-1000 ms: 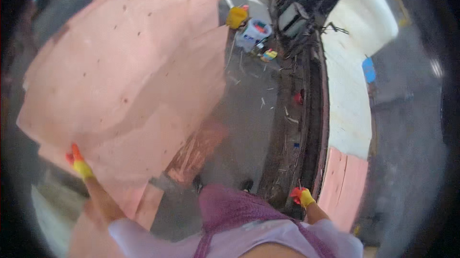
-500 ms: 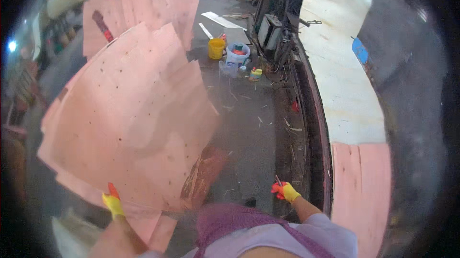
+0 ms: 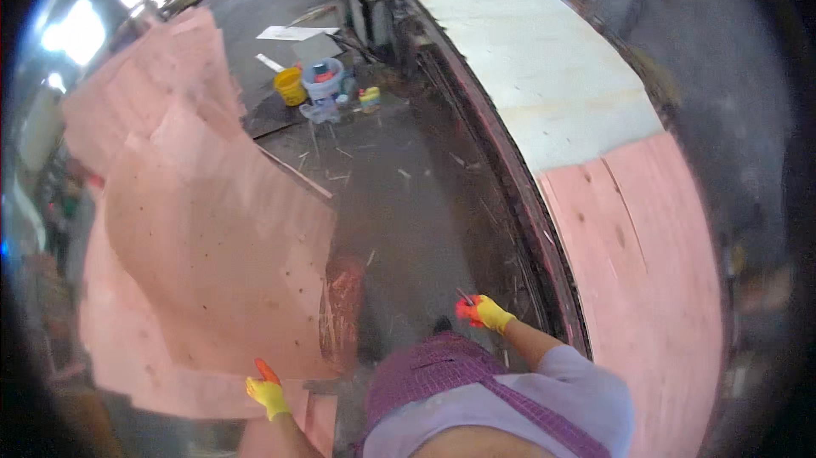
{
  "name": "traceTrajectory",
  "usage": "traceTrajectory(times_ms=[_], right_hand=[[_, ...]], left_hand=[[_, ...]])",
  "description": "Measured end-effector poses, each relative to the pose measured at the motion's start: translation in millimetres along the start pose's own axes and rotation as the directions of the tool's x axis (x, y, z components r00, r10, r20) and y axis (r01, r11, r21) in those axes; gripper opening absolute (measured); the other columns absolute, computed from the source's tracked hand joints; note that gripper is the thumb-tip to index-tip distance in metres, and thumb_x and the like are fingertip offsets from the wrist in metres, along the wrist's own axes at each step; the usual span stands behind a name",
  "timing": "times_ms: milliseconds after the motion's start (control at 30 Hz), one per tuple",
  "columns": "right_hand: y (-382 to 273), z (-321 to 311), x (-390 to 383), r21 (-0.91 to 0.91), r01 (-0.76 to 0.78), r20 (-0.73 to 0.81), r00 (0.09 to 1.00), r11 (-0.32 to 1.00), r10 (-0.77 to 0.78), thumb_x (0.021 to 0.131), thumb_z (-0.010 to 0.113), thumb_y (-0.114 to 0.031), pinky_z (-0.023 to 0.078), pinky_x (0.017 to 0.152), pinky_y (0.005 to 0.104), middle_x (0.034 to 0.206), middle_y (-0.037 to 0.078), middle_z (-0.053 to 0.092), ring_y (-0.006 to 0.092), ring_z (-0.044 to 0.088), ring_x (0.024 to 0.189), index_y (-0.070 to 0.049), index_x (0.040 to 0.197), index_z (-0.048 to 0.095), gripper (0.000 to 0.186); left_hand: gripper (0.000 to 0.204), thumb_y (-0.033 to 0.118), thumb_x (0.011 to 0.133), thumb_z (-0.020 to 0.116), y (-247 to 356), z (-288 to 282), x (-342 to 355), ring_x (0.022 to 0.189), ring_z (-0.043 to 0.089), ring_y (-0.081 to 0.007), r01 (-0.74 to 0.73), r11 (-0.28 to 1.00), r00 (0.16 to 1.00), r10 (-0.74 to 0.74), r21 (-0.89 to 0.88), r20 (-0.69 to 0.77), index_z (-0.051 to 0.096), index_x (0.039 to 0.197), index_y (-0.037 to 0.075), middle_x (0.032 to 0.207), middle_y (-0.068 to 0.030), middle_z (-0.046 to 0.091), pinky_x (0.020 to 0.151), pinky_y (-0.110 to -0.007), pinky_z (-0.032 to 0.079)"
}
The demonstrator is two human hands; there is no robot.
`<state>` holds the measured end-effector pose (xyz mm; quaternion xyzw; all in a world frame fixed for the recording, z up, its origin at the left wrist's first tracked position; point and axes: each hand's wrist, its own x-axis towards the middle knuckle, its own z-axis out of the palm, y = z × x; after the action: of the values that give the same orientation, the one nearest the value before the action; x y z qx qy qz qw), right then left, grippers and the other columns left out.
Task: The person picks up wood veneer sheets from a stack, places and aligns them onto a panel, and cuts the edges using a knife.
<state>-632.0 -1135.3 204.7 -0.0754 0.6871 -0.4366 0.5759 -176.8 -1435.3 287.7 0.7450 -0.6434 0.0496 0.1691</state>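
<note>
My left hand [image 3: 268, 388], in a yellow glove with orange-red fingers, reaches out with its fingers stretched at the near edge of a stack of large pink wood veneer sheets [image 3: 229, 254]. Whether it touches the top sheet I cannot tell. My right hand [image 3: 483, 312], gloved the same way, is closed around a thin dark tool [image 3: 465, 295] whose end points up and left; its exact kind is too small to make out. To the right of that hand runs a long bed carrying pink veneer [image 3: 629, 228] and, farther off, pale cream sheets [image 3: 544, 58].
Ahead on the dark floor [image 3: 399, 220] stand a yellow bucket [image 3: 290, 86], a white bucket [image 3: 330, 94] and a small yellow bottle [image 3: 369, 100], among scattered wood splinters. A dark rail [image 3: 518, 203] edges the right-hand bed. More pink sheets [image 3: 161, 75] are stacked behind the near stack.
My view has turned to the right, so the buckets and stack appear farther left. My left hand now appears nearer the stack's right side. The right hand still grips the thin tool.
</note>
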Motion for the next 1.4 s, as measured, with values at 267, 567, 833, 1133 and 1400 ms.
traceTrajectory(times_ms=[267,567,833,1133,1400], right_hand=[[-59.1,49.9,23.2,-0.065,0.181,0.363,0.920,0.981,-0.146,0.079,0.065,-0.032,0.041,0.052,0.0225,0.084,-0.005,0.059,0.0056,0.051,0.064,-0.012,0.107,0.059,0.035],[-121.3,89.6,43.3,-0.184,0.373,0.486,0.839,0.910,-0.245,0.079,0.064,-0.034,0.043,0.055,0.0264,0.086,-0.001,0.061,0.0096,0.053,0.067,-0.007,0.111,0.057,0.042],[-172.5,43.7,85.0,-0.298,0.419,0.330,0.888,0.858,-0.319,0.074,0.066,-0.036,0.042,0.048,0.0283,0.072,0.002,0.058,0.0118,0.050,0.053,-0.009,0.095,0.060,0.035],[-268.1,-34.2,160.0,-0.520,0.543,0.192,0.826,0.660,-0.529,0.076,0.064,-0.041,0.046,0.079,0.0392,0.104,0.012,0.063,0.0294,0.059,0.095,-0.014,0.116,0.056,0.049],[-343.9,-77.0,164.0,-0.533,0.581,0.200,0.793,0.615,-0.576,0.075,0.058,-0.038,0.045,0.079,0.0407,0.104,0.015,0.061,0.0327,0.058,0.094,-0.024,0.128,0.045,0.056]], left_hand=[[0.035,0.025,0.079,0.067,24.8,-68.9,-67.0,0.084,0.060,-0.0223,0.104,0.711,0.987,0.011,-0.696,0.158,0.062,0.099,-0.003,0.098,-0.0161,0.064,0.071,-0.032,0.049],[0.031,0.015,0.082,0.064,-53.1,-78.5,34.6,0.088,0.059,-0.0173,0.050,0.673,0.998,-0.004,-0.738,0.064,0.055,0.099,-0.008,0.101,-0.0130,0.062,0.081,-0.030,0.048],[0.040,0.014,0.079,0.069,115.1,-126.2,130.4,0.092,0.056,-0.0172,0.166,0.540,0.980,0.002,-0.825,0.199,0.049,0.107,-0.008,0.103,-0.0142,0.059,0.082,-0.029,0.046],[0.051,0.017,0.077,0.072,341.6,-38.1,299.0,0.089,0.053,-0.0161,-0.319,0.533,0.900,0.430,-0.784,-0.073,0.045,0.116,-0.002,0.108,-0.0091,0.051,0.077,-0.028,0.045],[0.030,0.006,0.078,0.068,648.4,-106.2,327.2,0.083,0.055,-0.0185,-0.815,0.167,0.463,0.764,-0.555,-0.449,0.057,0.106,0.004,0.095,-0.0092,0.058,0.075,-0.030,0.045]])
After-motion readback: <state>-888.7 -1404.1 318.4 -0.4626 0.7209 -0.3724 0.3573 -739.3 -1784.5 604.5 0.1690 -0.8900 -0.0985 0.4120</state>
